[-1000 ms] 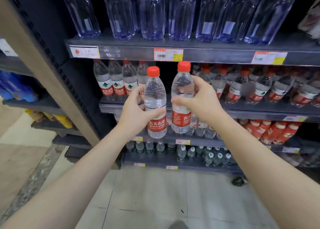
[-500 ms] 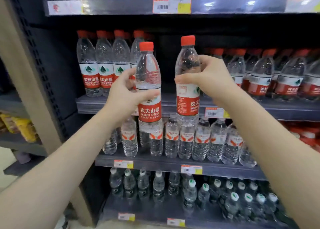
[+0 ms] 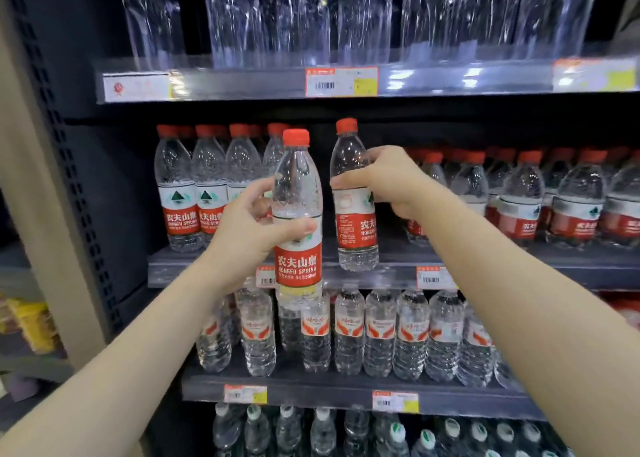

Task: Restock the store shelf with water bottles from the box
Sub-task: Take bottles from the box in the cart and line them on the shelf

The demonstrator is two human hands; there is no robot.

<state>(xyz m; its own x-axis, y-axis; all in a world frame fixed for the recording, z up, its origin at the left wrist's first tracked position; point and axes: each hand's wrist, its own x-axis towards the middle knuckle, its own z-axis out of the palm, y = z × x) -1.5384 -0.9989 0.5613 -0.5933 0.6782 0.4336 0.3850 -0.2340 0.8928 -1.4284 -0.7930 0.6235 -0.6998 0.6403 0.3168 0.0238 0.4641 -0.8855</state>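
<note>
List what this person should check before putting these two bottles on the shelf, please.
1. Left hand grips the left bottle: ok.
2. Right hand grips the right bottle: ok.
3. Both bottles capped and near upright: ok.
4. Shelf has an open gap among the stocked bottles: ok.
5. Held labels match the stocked bottles: ok.
6. Free depth behind the gap: cannot tell, too dark.

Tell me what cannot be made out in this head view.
Box: outside the frame, head view.
Large bottles: caps cut off by the upper edge, bodies motion-blurred.
Price tag: print too small and blurred.
Space behind the right hand and its bottle: hidden by them.
</note>
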